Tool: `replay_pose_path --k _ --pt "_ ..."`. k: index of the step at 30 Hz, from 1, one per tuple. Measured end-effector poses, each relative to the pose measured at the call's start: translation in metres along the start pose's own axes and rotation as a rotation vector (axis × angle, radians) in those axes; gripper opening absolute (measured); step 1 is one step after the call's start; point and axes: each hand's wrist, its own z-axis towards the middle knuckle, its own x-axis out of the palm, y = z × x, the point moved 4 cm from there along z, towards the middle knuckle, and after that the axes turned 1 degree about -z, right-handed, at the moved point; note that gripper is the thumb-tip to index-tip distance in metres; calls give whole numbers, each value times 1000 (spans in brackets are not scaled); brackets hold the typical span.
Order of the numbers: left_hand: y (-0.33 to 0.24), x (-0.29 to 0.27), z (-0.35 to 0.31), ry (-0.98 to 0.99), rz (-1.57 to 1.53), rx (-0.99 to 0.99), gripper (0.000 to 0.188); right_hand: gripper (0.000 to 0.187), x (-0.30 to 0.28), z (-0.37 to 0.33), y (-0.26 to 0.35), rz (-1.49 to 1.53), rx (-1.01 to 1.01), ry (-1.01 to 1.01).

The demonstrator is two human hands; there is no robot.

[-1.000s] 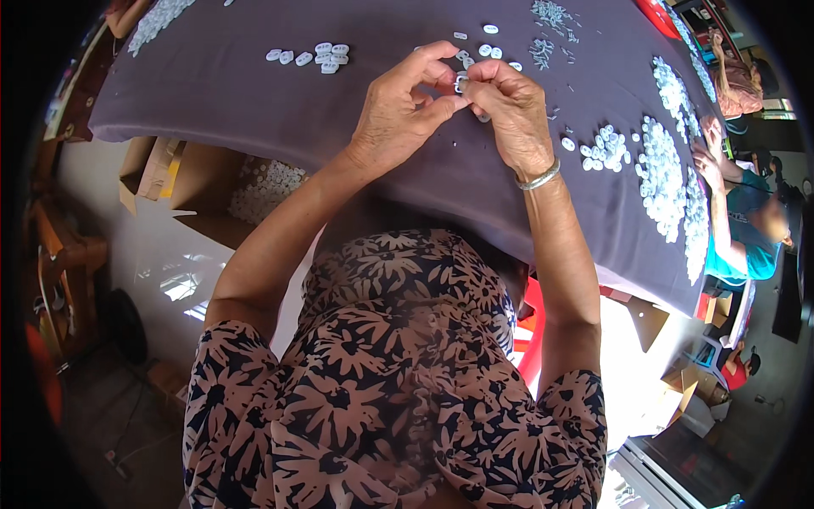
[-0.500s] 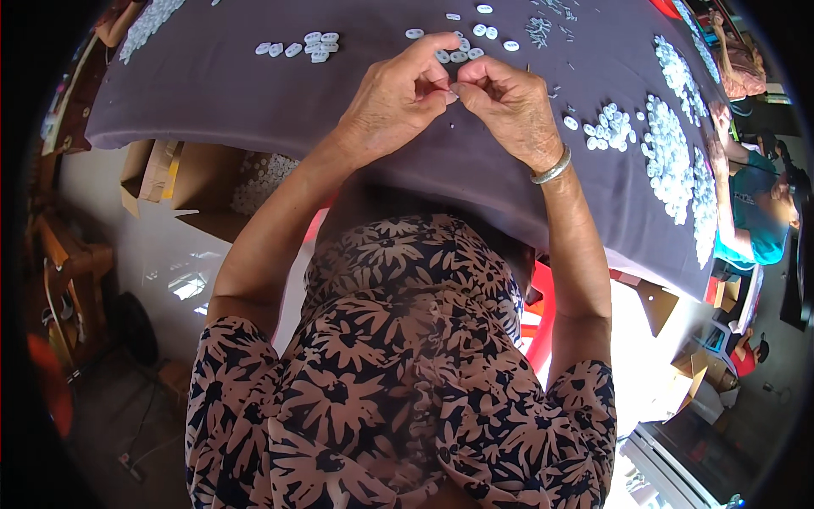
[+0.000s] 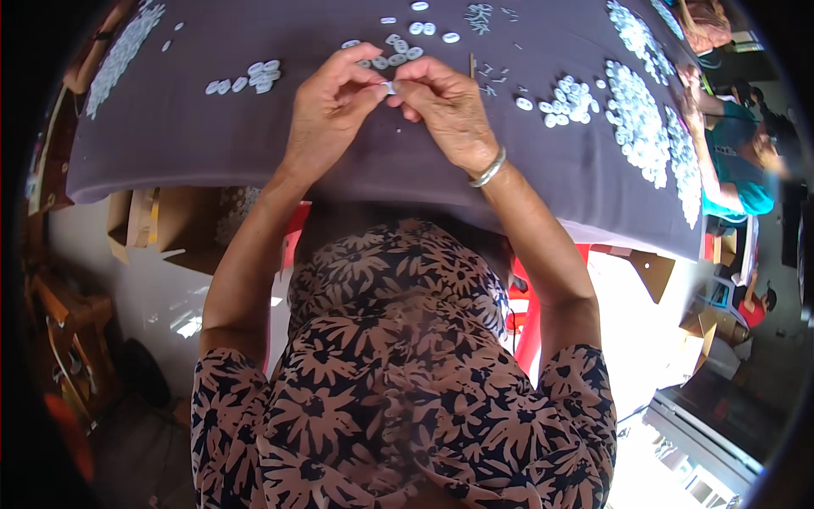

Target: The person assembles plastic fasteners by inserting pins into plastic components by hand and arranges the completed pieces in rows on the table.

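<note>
Above the near part of the dark cloth, my left hand (image 3: 332, 112) and my right hand (image 3: 451, 112) meet fingertip to fingertip. Both are closed in a pinch on one small white plastic piece (image 3: 388, 87), mostly covered by the fingers. A metal bangle (image 3: 489, 167) circles my right wrist. Just beyond the fingertips lie several white oval two-holed pieces (image 3: 397, 59), partly hidden by my left hand. To the left rests a small cluster of similar ovals (image 3: 264, 76). A tiny white speck (image 3: 398, 131) sits on the cloth below my hands.
Thin metal pins (image 3: 479, 17) are scattered at the far side. White pieces form a small pile (image 3: 570, 102) and a large heap (image 3: 636, 119) at right, another heap (image 3: 123, 59) at far left. A cardboard box (image 3: 174, 222) stands under the table edge. A co-worker's arm (image 3: 697, 119) reaches in at right.
The view has shifted, so the table contents appear further left. My fingers have turned slightly, and the white piece between them shows more plainly. Both hands stay pinched together.
</note>
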Motion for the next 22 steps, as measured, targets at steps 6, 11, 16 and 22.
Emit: replay_pose_path --k 6,11,16,22 --pt "2 1 -1 -48 3 -80 34 6 -2 -1 4 -18 29 43" --pt "0 1 -1 -62 32 -73 33 5 -70 7 26 -385 -145 -100" --pt "2 6 -2 -51 49 -77 32 6 -137 11 34 -856 -87 -73" --pt "6 6 -5 -44 29 -106 32 11 -137 16 22 -944 -41 123"
